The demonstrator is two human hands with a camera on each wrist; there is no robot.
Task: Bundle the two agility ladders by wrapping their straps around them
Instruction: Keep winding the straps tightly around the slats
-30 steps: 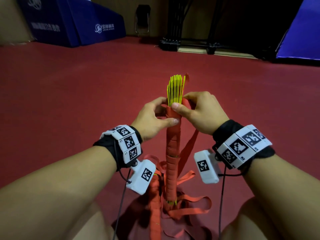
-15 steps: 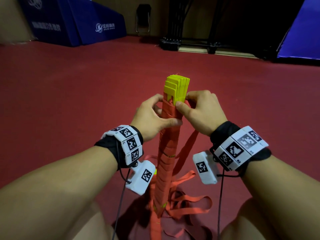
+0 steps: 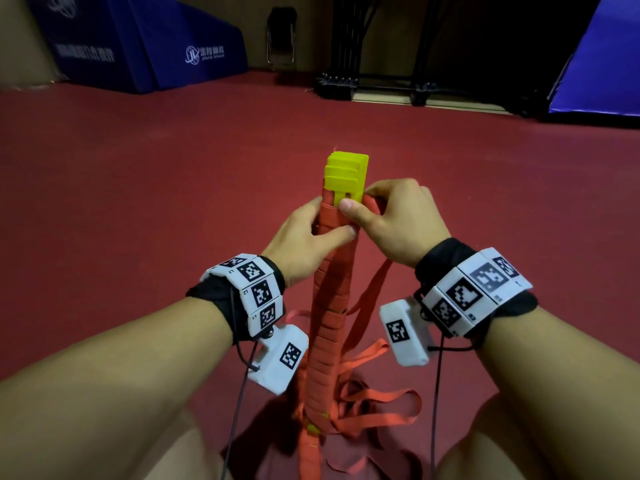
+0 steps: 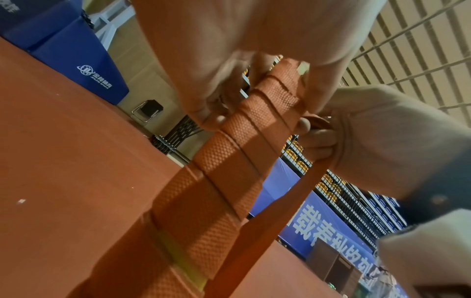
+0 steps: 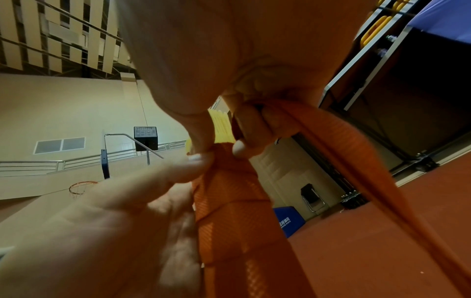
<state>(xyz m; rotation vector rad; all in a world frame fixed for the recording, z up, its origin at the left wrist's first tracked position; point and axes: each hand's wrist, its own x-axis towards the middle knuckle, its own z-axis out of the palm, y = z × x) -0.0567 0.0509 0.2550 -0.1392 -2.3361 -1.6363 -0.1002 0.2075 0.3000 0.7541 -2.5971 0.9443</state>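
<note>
The wrapping is judged nearly done: orange strap (image 3: pixel 332 306) coils cover the upright ladder bundle (image 3: pixel 346 171) almost to its yellow tips. The left hand (image 3: pixel 304 244) grips the bundle just below those tips, its fingers (image 4: pixel 214 119) curled around the coils. The right hand (image 3: pixel 398 220) pinches the loose strap beside the tips. Next, the strap likely needs another taut turn.

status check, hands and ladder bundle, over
Left hand grips wrapped bundle. Right hand pinches strap by yellow rungs. Loose strap loops on floor.
</note>
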